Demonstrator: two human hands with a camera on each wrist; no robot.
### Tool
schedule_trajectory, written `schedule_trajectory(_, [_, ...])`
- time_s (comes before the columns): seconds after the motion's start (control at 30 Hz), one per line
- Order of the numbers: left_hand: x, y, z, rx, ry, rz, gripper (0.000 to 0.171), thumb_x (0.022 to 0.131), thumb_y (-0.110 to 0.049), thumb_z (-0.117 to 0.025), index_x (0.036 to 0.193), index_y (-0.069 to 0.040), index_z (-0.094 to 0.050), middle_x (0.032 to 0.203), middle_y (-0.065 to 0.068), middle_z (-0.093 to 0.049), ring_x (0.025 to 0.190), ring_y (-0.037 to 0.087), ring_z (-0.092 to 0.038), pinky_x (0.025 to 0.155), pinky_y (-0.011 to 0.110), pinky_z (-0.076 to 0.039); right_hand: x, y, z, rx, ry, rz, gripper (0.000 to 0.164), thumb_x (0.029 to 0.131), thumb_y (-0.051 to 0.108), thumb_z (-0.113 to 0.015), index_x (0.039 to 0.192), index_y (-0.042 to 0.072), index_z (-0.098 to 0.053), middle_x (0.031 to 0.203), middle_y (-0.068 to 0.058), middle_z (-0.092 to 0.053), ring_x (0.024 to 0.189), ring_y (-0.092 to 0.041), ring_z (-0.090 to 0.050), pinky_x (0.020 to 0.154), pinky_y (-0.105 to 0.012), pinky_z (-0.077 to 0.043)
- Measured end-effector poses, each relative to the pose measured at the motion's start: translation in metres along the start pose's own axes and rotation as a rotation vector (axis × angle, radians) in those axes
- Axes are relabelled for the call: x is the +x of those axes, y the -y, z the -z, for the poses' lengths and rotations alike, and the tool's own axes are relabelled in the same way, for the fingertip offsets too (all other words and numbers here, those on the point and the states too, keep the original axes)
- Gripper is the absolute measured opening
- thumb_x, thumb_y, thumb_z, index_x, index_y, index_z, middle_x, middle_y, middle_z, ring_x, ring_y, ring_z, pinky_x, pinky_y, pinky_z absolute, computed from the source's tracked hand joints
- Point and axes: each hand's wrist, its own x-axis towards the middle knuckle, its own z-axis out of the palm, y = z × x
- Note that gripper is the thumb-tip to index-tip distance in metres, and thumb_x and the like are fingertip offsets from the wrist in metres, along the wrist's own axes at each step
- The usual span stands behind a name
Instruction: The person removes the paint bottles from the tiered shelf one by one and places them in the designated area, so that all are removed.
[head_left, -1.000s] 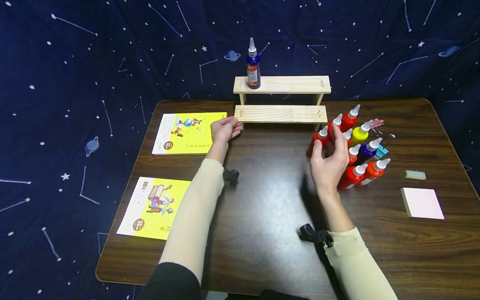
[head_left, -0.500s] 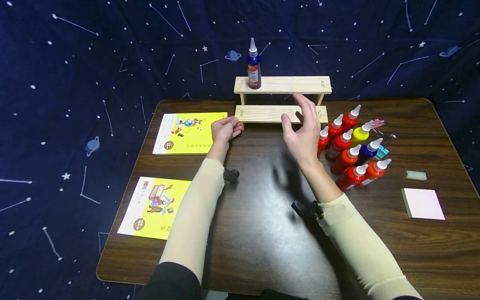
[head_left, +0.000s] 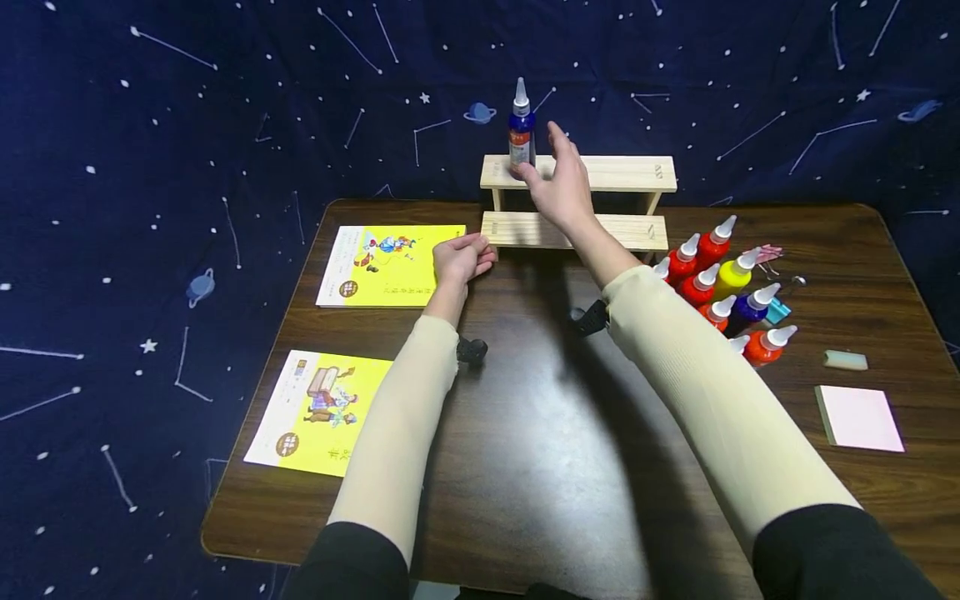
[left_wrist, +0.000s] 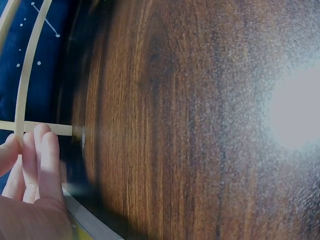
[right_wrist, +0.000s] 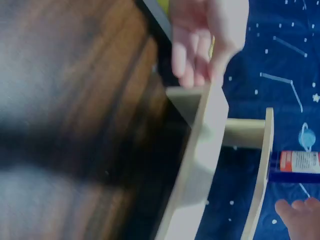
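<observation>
A two-tier wooden shelf [head_left: 622, 227] stands at the back of the table. My left hand [head_left: 461, 258] pinches the left end of its lower board; the left wrist view shows thumb and fingers [left_wrist: 49, 160] on either side of the board's edge. On the left of the upper board stands a blue squeeze bottle [head_left: 521, 137] with a white nozzle cap, upright. My right hand [head_left: 562, 185] reaches over the shelf with fingers and thumb spread, just right of this bottle. Its thumb overlaps the bottle's foot in the head view. In the right wrist view its fingertips [right_wrist: 302, 217] lie beside the bottle.
Right of the shelf stand several red squeeze bottles [head_left: 681, 260], a yellow one [head_left: 732, 279] and another blue one [head_left: 747, 310], partly behind my right sleeve. Clips [head_left: 777, 312], an eraser-like block [head_left: 845, 360] and a pink note pad [head_left: 861, 418] lie beyond. Two yellow books [head_left: 408, 279] lie at left.
My right hand has moved from among the red bottles leftward and up to the blue bottle on the upper board. The left hand keeps its hold; the head view has shifted slightly.
</observation>
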Motion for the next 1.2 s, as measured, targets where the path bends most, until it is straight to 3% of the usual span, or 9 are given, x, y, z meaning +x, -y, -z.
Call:
schedule_trajectory(0.17, [0.000, 0.001, -0.001, 0.003, 0.005, 0.009, 0.025, 0.085, -0.014, -0.074, 0.108, -0.006, -0.072, 0.092, 0.014, -0.072, 0.082, 0.023, -0.072, 0.073, 0.032, -0.059, 0.015, 0.006, 0.002, 0.013, 0.087, -0.056, 0.077, 0.095, 0.029, -0.059, 0.154, 0.011, -0.013, 0.157, -0.008, -0.025, 0.143, -0.015, -0.025, 0.115, -0.017, -0.017])
schedule_trajectory(0.33, [0.001, 0.001, 0.000, 0.004, 0.009, 0.005, 0.026, 0.085, -0.015, -0.074, 0.109, -0.006, -0.072, 0.091, 0.013, -0.072, 0.082, 0.023, -0.072, 0.074, 0.032, -0.059, 0.022, 0.014, 0.000, 0.139, 0.120, -0.103, 0.076, 0.095, 0.022, -0.058, 0.154, 0.012, -0.011, 0.155, -0.010, -0.029, 0.140, -0.016, -0.033, 0.112, -0.014, -0.024])
schedule_trajectory(0.43, [0.002, 0.001, 0.000, 0.003, 0.008, -0.001, 0.025, 0.085, -0.015, -0.074, 0.108, -0.006, -0.072, 0.089, 0.012, -0.072, 0.081, 0.023, -0.072, 0.074, 0.032, -0.059, 0.024, 0.018, -0.002, 0.142, 0.110, -0.120, 0.076, 0.094, 0.025, -0.060, 0.154, 0.013, -0.014, 0.150, -0.013, -0.036, 0.138, -0.017, -0.034, 0.111, -0.016, -0.026])
schedule_trajectory(0.57, [0.001, 0.001, 0.000, 0.004, 0.008, -0.003, 0.026, 0.085, -0.014, -0.073, 0.109, -0.005, -0.072, 0.088, 0.012, -0.072, 0.079, 0.022, -0.072, 0.073, 0.032, -0.060, 0.026, 0.020, -0.003, 0.051, 0.073, -0.149, 0.068, 0.094, 0.031, -0.060, 0.151, 0.017, -0.027, 0.140, -0.012, -0.045, 0.131, -0.018, -0.034, 0.108, -0.019, -0.030])
schedule_trajectory(0.77, [-0.001, -0.001, 0.001, -0.005, 0.014, -0.014, 0.026, 0.085, -0.013, -0.073, 0.109, -0.003, -0.071, 0.091, 0.015, -0.072, 0.077, 0.022, -0.072, 0.072, 0.032, -0.060, 0.027, 0.024, -0.002, 0.018, 0.000, -0.196, 0.050, 0.093, 0.033, -0.062, 0.134, 0.013, -0.042, 0.132, -0.009, -0.048, 0.120, -0.016, -0.045, 0.100, -0.021, -0.038])
schedule_trajectory(0.93, [-0.002, 0.000, 0.000, -0.004, 0.016, -0.005, 0.025, 0.085, -0.013, -0.073, 0.109, -0.004, -0.072, 0.091, 0.015, -0.072, 0.077, 0.022, -0.072, 0.072, 0.032, -0.060, 0.024, 0.020, -0.005, 0.118, 0.005, -0.165, 0.045, 0.092, 0.025, -0.063, 0.126, 0.008, -0.040, 0.130, -0.006, -0.059, 0.118, -0.012, -0.056, 0.099, -0.018, -0.041])
schedule_trajectory(1.2, [0.001, 0.001, 0.000, -0.002, 0.014, -0.008, 0.025, 0.085, -0.013, -0.073, 0.109, -0.005, -0.072, 0.095, 0.016, -0.072, 0.079, 0.022, -0.072, 0.072, 0.032, -0.060, -0.002, 0.008, -0.016, 0.302, -0.055, -0.035, 0.050, 0.090, 0.014, -0.066, 0.136, 0.007, -0.047, 0.130, -0.012, -0.058, 0.114, -0.020, -0.060, 0.096, -0.019, -0.047])
